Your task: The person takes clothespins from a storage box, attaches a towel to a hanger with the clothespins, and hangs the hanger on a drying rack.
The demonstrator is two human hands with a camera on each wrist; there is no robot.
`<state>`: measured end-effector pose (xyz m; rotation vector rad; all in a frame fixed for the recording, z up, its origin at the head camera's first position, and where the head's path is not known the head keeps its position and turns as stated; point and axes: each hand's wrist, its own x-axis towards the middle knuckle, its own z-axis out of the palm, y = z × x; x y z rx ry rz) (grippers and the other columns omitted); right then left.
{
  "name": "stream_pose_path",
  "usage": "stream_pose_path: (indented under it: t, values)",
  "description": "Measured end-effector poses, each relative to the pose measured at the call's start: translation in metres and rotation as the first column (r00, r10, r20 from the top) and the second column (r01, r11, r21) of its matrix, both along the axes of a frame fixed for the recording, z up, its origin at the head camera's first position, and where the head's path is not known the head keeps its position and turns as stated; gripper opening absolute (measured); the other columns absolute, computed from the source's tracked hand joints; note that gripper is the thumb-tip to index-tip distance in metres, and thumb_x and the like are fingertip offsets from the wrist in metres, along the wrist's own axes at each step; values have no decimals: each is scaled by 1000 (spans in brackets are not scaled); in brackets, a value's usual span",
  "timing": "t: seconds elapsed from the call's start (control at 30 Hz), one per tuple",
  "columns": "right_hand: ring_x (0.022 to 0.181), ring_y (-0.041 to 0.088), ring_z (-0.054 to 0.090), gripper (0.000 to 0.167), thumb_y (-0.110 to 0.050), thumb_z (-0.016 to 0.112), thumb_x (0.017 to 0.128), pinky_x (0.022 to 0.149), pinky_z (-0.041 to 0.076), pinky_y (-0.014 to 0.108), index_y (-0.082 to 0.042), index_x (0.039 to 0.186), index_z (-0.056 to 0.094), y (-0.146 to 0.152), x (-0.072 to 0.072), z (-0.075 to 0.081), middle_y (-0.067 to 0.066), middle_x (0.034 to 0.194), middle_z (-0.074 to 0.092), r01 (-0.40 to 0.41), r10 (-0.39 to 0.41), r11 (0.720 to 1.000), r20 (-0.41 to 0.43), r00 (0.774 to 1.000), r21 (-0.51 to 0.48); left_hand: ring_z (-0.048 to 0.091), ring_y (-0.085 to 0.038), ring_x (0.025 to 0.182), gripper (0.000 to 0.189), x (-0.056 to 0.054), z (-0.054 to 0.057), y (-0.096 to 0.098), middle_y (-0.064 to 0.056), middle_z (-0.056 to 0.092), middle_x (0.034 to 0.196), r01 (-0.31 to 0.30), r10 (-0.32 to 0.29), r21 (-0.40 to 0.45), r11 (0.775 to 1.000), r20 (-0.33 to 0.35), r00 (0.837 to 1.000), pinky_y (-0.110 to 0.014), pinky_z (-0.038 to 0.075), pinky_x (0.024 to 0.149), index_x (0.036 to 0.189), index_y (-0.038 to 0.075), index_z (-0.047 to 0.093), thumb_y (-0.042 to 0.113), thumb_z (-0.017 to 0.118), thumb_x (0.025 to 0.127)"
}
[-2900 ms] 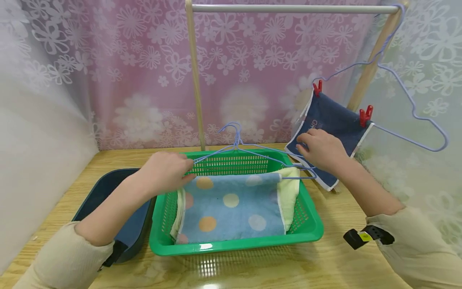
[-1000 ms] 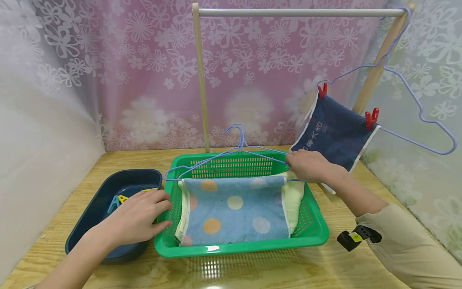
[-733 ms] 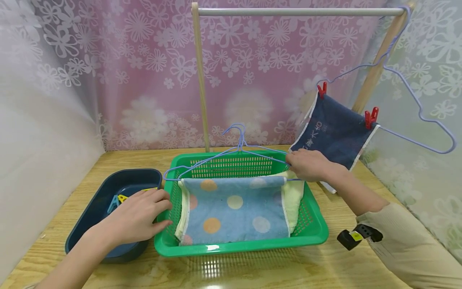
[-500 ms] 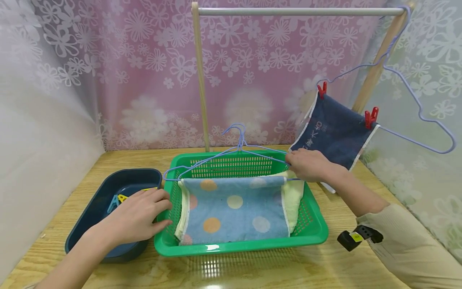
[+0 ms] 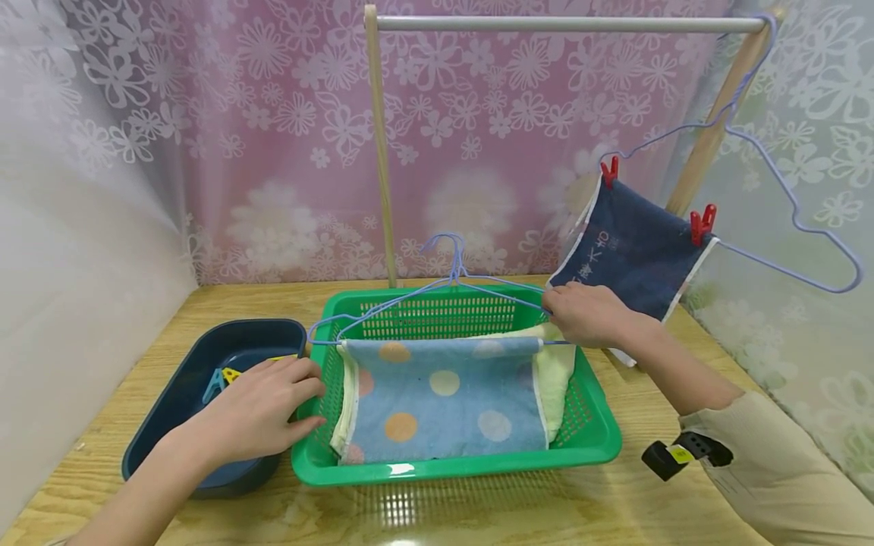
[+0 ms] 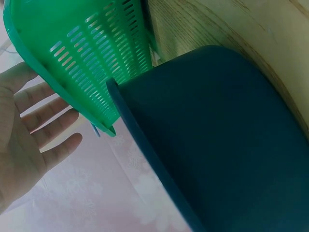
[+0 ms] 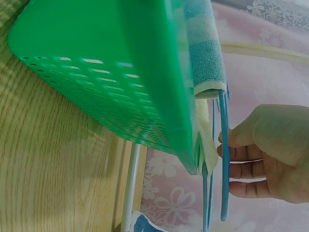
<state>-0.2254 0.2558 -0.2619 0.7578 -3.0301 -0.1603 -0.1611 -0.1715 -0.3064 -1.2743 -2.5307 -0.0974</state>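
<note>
My right hand (image 5: 583, 312) pinches the right side of a blue wire clothes hanger (image 5: 456, 265) between thumb and fingertips; in the right wrist view the wire (image 7: 225, 169) passes at the fingertips. Over the hanger's bottom bar is draped a blue towel (image 5: 445, 409) with coloured dots. It hangs into a green plastic basket (image 5: 457, 468), above a pale yellow towel (image 5: 556, 379). A second similar hanger lies close behind the first. My left hand (image 5: 262, 406) has its fingers spread and holds nothing, over the dark blue bin beside the basket's left rim.
The dark blue bin (image 5: 152, 425) contains blue and yellow clothespins (image 5: 215, 383). A drying rack's rail (image 5: 567, 24) spans the back. From its right end, a navy towel (image 5: 635, 250) hangs on a hanger by two red clothespins (image 5: 702, 224).
Since the oldest frame, my left hand has dropped from the hanger's left end to above the bin, and my right hand has moved onto the hanger's right side. The last second shows almost no movement.
</note>
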Motion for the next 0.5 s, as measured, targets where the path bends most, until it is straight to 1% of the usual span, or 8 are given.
stream_pose_path:
  t: [0.1,0.23,0.37,0.5]
  values:
    - [79,21,54,6,-11,56,91,59,46,35,-8,95,58,-1,2,2,1,88,58,7,-7,1000,-4,1000,3,54,-15,83,24,0,0,0,2,56,97,3,-3,3,1000,-2,1000,-35,46,74,91,12,67,27,76,75]
    - [80,22,55,9,-12,60,89,60,47,36,-8,97,58,0,6,5,2,89,59,18,-18,1000,-31,999,7,54,-15,82,23,0,0,0,2,56,97,6,-6,4,1000,-5,1000,-35,46,74,90,12,66,27,76,75]
    - [75,19,53,10,-14,64,86,56,44,32,-10,93,58,0,10,7,0,87,59,1,-1,1000,-72,997,-4,54,-15,83,23,0,0,0,2,56,96,4,-4,6,1000,-8,1000,-36,46,74,90,12,67,27,76,75]
    - [70,16,52,13,-15,67,84,50,41,28,-11,89,56,-1,13,6,-1,84,58,-38,36,999,-134,990,-15,54,-16,83,23,0,0,0,2,56,96,3,-3,4,1000,-1,1000,-36,46,75,91,12,67,27,75,75]
